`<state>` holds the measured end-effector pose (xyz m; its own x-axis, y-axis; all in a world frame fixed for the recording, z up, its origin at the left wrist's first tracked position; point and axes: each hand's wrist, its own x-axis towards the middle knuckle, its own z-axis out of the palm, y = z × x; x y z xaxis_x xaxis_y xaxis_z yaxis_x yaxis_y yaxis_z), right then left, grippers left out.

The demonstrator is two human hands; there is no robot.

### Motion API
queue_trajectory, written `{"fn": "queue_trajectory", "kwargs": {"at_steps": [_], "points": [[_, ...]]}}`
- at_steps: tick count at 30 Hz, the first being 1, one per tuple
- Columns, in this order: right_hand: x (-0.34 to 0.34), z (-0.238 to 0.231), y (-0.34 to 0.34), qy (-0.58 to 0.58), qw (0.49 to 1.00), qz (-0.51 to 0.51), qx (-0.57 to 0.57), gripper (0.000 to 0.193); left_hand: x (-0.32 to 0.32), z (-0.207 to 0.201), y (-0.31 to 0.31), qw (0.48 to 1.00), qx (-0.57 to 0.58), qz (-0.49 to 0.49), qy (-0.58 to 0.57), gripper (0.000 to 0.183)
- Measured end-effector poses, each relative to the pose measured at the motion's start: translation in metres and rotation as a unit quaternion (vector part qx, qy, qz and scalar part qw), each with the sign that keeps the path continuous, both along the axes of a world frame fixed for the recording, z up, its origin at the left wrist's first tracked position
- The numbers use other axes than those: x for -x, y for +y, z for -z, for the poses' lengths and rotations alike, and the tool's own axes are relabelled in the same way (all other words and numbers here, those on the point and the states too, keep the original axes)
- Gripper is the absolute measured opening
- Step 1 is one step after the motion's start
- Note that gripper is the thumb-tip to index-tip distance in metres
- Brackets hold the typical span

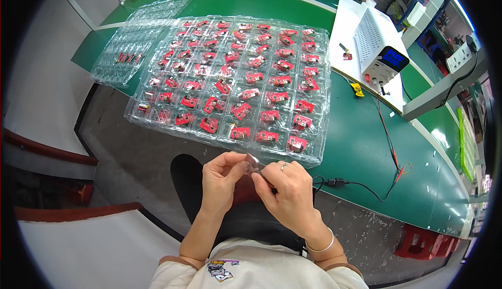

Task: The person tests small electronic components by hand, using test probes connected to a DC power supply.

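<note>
Left hand (222, 176) and right hand (286, 187) meet, fingertips pinched on a small shiny piece (252, 162) just off the green surface's (361, 148) near edge, beside a clear tray (323, 106) of red circuit boards (240, 132).

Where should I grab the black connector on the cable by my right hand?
Probably pinch the wider body of the black connector from above, across its long sides, once your right hand is free of the small piece. It lies roughly left to right, with thin cable leaving each end.
</note>
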<state>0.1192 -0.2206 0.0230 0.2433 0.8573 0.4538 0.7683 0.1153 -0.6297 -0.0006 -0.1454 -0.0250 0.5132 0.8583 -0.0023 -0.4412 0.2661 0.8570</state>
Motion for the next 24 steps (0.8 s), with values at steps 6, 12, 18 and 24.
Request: {"fn": "queue_trajectory", "kwargs": {"at_steps": [6,12,18,24], "points": [[0.0008,-0.0001,0.0039,0.014,0.999,0.031,-0.033,0.026,-0.0054,0.0008,-0.0017,0.997,0.067,0.039,-0.020,0.014],[-0.0027,0.0020,0.0034,0.003,0.999,0.048,-0.015,0.025,-0.0048,0.0012,0.0019,0.993,-0.062,0.016,0.094,0.027],[-0.0023,0.0083,0.0053,0.003,0.999,0.053,-0.003,0.023,0.0004,-0.0051,0.0007,0.948,-0.268,0.092,0.146,0.050],[-0.0039,0.0076,0.0036,0.013,0.999,0.044,0.007,0.021,-0.0041,-0.0028,0.0054,0.927,-0.321,0.070,0.179,0.050]]}}
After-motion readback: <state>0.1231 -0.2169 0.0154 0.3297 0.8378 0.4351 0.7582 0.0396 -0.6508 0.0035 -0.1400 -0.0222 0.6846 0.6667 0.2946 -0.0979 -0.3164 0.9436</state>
